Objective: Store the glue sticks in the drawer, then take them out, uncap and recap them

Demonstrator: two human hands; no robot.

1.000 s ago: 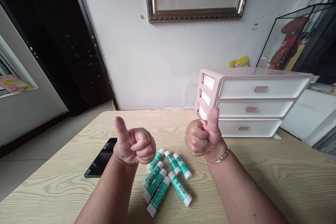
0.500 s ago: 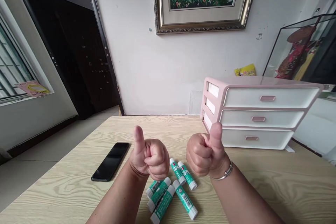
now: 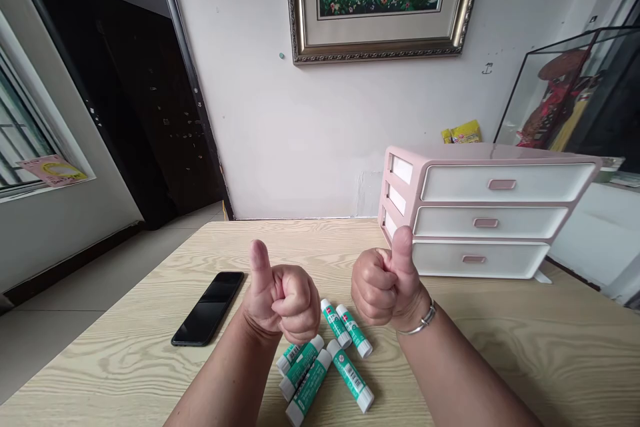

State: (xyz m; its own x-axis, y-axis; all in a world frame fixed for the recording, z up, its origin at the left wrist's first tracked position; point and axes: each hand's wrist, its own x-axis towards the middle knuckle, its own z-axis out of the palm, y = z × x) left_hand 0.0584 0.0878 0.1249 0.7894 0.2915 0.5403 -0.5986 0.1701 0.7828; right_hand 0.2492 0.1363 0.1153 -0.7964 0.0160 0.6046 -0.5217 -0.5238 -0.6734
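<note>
- In the head view, the left hand (image 3: 287,300) is forming a fist, its fingers pressing into the palm and its thumb pointing up; nothing is showing inside it.
- The right hand (image 3: 385,283) is mirroring that pose, fingers folding tightly together, thumb standing upright, no object showing in its grip; a bracelet (image 3: 427,317) is circling its wrist.
- The green-and-white tubes (image 3: 350,377) are lying on the table (image 3: 150,373) below and between the two fists; three are slanting one way under the left fist, three the other way nearer the right, and the left fist may be hiding more.
- Both fists appear to be hovering above the tubes, neither seeming to be touching them.
- A dark phone (image 3: 207,310) is lying outward of the left fist, while a pink-and-white drawer unit (image 3: 500,213) is standing behind and outward of the right.
- For a clean pose, the fists are best staying level, well apart and inside the view, with both thumbs pointing straight up and the forearms clearing the tubes.
</note>
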